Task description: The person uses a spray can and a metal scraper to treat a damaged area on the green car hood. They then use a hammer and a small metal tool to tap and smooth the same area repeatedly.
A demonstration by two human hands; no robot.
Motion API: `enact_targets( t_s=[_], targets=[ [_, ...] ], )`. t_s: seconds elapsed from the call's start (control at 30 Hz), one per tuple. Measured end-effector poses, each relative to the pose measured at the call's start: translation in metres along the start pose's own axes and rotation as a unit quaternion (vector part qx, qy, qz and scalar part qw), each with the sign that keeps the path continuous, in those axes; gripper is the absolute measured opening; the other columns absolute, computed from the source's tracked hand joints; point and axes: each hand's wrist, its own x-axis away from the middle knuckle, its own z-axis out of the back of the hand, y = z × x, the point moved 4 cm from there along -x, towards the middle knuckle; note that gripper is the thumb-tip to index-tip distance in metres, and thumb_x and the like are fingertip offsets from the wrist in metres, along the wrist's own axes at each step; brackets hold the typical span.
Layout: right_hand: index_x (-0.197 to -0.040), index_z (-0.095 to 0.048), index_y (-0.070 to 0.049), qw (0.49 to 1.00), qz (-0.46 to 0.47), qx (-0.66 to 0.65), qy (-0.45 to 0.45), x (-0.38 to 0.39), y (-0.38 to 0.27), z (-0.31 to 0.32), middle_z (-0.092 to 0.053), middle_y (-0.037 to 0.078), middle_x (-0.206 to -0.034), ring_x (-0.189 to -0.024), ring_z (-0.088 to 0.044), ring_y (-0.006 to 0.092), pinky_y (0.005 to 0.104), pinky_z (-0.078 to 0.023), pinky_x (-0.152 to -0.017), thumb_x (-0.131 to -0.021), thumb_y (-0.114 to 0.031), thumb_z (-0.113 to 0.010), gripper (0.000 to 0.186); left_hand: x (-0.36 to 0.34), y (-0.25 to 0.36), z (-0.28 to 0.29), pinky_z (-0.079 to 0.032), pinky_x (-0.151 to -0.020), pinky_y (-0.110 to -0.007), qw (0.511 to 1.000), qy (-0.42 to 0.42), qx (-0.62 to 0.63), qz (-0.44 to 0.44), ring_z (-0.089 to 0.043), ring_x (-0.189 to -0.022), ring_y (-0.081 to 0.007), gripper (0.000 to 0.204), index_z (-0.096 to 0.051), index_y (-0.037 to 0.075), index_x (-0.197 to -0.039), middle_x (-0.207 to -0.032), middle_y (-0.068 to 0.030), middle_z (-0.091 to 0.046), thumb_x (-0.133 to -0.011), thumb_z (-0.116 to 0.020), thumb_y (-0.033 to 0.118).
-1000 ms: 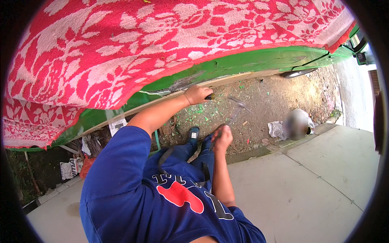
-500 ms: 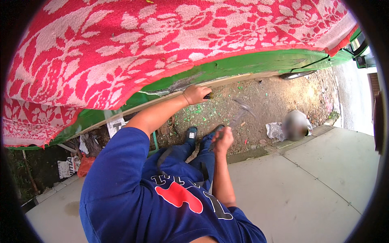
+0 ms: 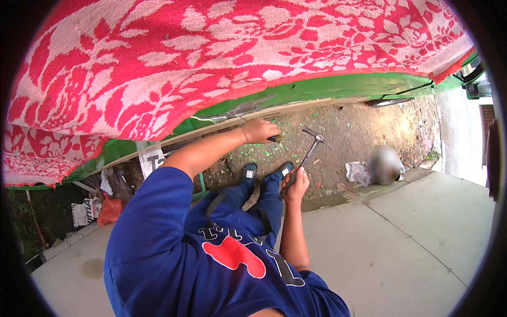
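Observation:
My left hand [image 3: 261,131] is closed round a tool with a dark and yellow handle [image 3: 275,138]. A thin shaft runs from that hand toward the lower edge of the green vehicle panel [image 3: 296,91]; its tip is hard to make out, so I cannot tell the tool's kind. In my right hand [image 3: 298,184] is a metal hammer [image 3: 311,149], gripped by its handle. Its narrow, long head points up, a short way right of the left hand and apart from it. Along the panel's lower edge the paint is scraped and grey.
A red and white floral blanket [image 3: 211,53] drapes over the vehicle. Green flakes [image 3: 253,150] lie on the dirt by my feet. To the right are a clear plastic bag [image 3: 358,173] and a blurred round object [image 3: 384,165], beside concrete slabs [image 3: 412,211]. Rubbish and a red bag [image 3: 110,211] lie left.
The hammer, smeared by motion before, now shows sharply with its head turned. My left hand with its tool has moved slightly down, away from the panel edge.

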Motion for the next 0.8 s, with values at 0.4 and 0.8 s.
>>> enact_targets(
  t_s=[0.4,0.8],
  targets=[
    [-0.086,-0.051,-0.005,1.000,0.003,0.024,0.020,0.006,0.008,0.015,-0.049,0.006,-0.058,-0.042,-0.047,0.0150,0.0285,-0.039,-0.038,-0.103,-0.040,-0.047,0.039,-0.003,-0.008,-0.007,-0.054,-0.068,-0.039,1.000,-0.011,0.003,-0.006,-0.067,-0.082,-0.0260,0.032,-0.061,0.015,-0.104,-0.087,-0.0038,-0.062,-0.076,-0.072,0.026],
    [-0.081,-0.051,-0.007,0.999,0.015,0.013,0.026,0.013,0.013,0.010,-0.050,0.005,-0.058,-0.042,-0.047,0.0142,0.0276,-0.039,-0.038,-0.104,-0.041,-0.045,0.041,-0.008,-0.013,-0.005,-0.055,-0.065,-0.039,0.999,0.017,-0.029,0.024,-0.067,-0.081,-0.0246,0.039,-0.060,0.015,-0.104,-0.088,-0.0036,-0.063,-0.072,-0.077,0.031]
  ],
)
